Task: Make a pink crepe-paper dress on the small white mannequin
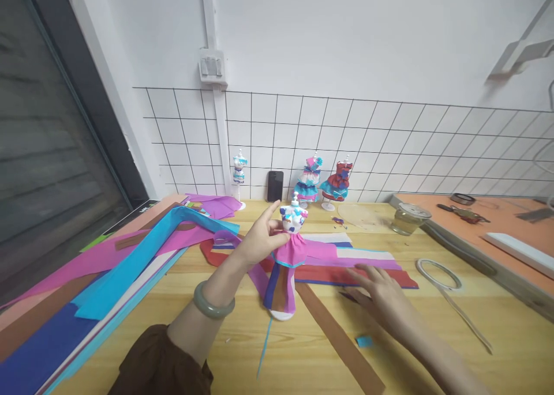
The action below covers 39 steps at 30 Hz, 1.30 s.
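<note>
My left hand (262, 239), with a green bangle on the wrist, grips a miniature dress form (294, 217) at the waist from its left side. The form stands upright on a white base (283, 315). A white bodice with blue and pink bits covers its top, and a short gathered pink crepe-paper skirt (291, 251) flares below. Striped paper hangs or lies behind its stand; I cannot tell which. My right hand (381, 291), slightly blurred, hovers low beside the red paper strip (389, 277) with fingers stretched. Something dark under its fingertips is unclear.
Crepe-paper strips (142, 274) spread across the left side. A brown strip (340, 337) lies in front, and a tape roll (439, 274) rests at right. Behind stand other dressed forms (308, 179), a phone (275, 186) and a lidded jar (407, 219).
</note>
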Motion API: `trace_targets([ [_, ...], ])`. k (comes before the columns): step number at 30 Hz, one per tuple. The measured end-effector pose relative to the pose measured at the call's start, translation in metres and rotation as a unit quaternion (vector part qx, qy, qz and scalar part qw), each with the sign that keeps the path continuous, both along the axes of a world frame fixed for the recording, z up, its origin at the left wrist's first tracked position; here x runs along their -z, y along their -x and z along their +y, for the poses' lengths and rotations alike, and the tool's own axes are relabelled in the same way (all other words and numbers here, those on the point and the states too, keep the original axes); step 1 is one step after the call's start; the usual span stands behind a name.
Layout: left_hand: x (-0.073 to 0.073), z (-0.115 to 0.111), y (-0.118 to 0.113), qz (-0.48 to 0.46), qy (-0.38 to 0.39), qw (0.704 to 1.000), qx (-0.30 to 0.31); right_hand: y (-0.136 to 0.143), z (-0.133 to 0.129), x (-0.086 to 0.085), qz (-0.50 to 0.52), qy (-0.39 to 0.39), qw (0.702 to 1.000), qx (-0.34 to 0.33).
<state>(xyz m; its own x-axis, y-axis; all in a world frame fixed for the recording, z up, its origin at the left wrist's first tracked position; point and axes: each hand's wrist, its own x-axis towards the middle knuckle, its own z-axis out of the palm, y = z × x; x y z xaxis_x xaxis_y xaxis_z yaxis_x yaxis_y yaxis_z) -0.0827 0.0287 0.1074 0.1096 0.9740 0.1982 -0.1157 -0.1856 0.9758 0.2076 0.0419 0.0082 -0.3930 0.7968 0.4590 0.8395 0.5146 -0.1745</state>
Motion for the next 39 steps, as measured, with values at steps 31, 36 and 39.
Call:
trace_targets([
  [31, -0.029, -0.034, -0.004, 0.389, -0.292, 0.831, -0.271, 0.124, -0.006, -0.124, 0.267, -0.043, 0.947, -0.175],
  [36, -0.027, -0.034, -0.005, 0.438, -0.377, 0.76, -0.297, 0.123, -0.008, -0.121, 0.224, -0.139, 0.946, -0.188],
  [39, -0.027, -0.036, -0.005, 0.46, -0.396, 0.731, -0.312, 0.125, -0.009, -0.12, 0.196, -0.174, 0.947, -0.185],
])
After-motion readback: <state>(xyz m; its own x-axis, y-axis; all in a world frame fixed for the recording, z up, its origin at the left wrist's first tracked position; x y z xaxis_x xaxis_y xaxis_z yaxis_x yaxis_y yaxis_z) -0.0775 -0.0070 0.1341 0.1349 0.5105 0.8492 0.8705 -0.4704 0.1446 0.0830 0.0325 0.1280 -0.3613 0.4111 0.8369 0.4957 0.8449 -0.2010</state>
